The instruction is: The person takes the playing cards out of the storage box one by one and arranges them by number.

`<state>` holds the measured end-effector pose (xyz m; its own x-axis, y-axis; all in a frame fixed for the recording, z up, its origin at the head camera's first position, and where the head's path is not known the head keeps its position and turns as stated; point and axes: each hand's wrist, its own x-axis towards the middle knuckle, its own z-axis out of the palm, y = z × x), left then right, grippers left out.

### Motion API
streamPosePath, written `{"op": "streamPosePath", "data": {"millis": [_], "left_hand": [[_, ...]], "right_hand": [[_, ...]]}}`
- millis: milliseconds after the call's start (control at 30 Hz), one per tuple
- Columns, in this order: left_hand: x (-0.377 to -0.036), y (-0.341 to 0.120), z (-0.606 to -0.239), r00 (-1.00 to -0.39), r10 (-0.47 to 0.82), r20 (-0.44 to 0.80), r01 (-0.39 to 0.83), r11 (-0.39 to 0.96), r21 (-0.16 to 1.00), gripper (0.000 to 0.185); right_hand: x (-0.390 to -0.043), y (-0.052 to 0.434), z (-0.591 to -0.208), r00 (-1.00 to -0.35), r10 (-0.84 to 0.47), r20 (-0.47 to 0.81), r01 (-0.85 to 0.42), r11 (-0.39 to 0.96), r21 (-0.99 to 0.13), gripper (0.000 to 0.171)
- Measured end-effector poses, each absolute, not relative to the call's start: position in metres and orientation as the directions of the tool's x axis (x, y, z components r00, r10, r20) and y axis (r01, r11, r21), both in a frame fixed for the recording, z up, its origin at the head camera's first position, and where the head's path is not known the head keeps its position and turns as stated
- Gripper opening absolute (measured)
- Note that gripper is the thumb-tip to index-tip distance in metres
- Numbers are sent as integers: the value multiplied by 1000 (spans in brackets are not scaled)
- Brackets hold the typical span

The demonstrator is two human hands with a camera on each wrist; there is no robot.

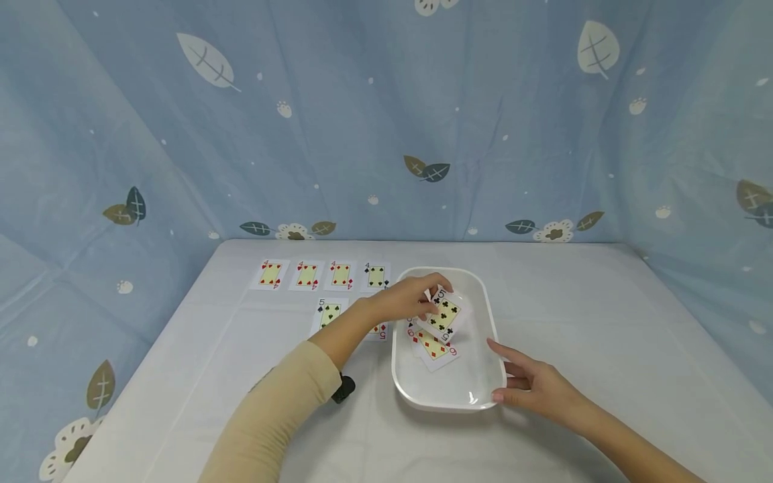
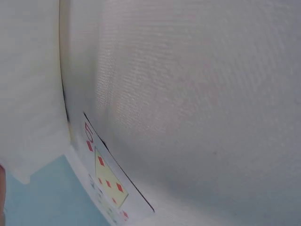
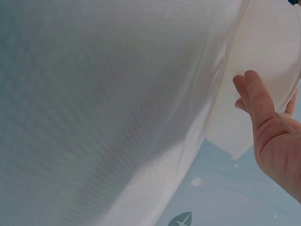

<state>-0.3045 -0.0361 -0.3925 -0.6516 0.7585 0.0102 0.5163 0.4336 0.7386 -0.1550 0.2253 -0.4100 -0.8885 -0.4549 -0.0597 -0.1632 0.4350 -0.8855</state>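
Observation:
In the head view my left hand (image 1: 410,298) pinches a black club playing card (image 1: 445,315) above a white plastic tub (image 1: 447,402). Inside the tub lie more cards, the uppermost a red diamond card (image 1: 432,349), partly covered by the held one. My right hand (image 1: 537,389) holds the tub's right side, thumb and forefinger at the rim. In the right wrist view this hand (image 3: 273,127) has fingers against the tub's outer wall (image 3: 258,42). The left wrist view does not plainly show the left hand's grip.
A row of fours (image 1: 306,276) lies face up at the back left of the white table (image 1: 574,302). Below it are a five of spades (image 1: 329,314) and a red five (image 1: 379,331), partly hidden by the left forearm. A patterned blue curtain (image 1: 362,121) surrounds the table.

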Motion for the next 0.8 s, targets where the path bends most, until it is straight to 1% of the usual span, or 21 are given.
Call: {"op": "streamPosePath", "data": {"millis": [133, 300, 433, 633, 800], "left_hand": [[-306, -40, -395, -684, 727, 51, 466, 383, 797, 42], [-304, -44, -395, -739, 665, 109, 445, 360, 820, 44], [-302, -47, -395, -790, 597, 141, 402, 331, 854, 44], [-299, -53, -392, -830, 528, 182, 366, 267, 891, 45], [-297, -58, -388, -863, 468, 190, 319, 214, 923, 45]], "right_hand": [[-155, 225, -410, -889, -453, -63, -158, 434, -887, 80], [-155, 224, -410, -896, -438, -78, -140, 446, -884, 80], [-154, 224, -410, -895, -440, -76, -140, 437, -888, 80], [-154, 224, -409, -897, -434, -78, -141, 449, -882, 81], [-154, 225, -409, -894, -441, -77, -141, 439, -887, 81]]}}
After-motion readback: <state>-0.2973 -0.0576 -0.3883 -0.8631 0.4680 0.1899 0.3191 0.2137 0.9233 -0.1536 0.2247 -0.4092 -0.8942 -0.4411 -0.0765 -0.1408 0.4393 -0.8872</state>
